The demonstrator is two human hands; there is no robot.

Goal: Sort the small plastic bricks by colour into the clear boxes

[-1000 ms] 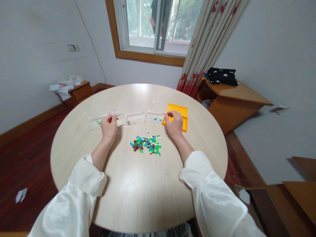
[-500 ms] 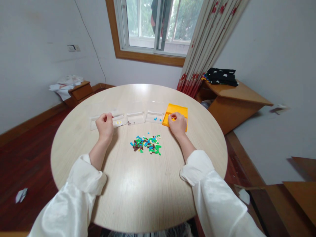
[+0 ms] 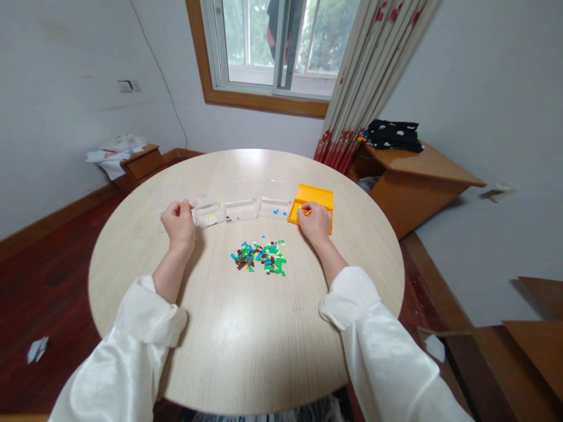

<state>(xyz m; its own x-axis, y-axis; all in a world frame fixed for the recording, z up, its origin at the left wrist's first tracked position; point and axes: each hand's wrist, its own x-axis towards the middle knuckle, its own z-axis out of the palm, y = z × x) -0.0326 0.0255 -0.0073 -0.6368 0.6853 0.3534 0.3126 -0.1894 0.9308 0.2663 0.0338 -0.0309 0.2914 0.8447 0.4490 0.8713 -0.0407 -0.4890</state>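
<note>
Toy bricks [image 3: 260,256] heaped mid-surface [image 3: 246,351] | left hand [image 3: 179,223] beside clear box [image 3: 219,217] with yellow bricks [image 3: 208,219], right hand [image 3: 315,220] over yellow box [image 3: 314,193] | hands well apart, fingers curled; cannot tell whether either grips anything | risk: a low-sweeping sleeve [image 3: 352,299] could scatter the heap

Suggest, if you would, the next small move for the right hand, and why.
I would probably lower the right hand slightly and release into the yellow box: it seems to pinch a small pale piece there, while blue pieces and yellow pieces lie in separate clear boxes.
</note>
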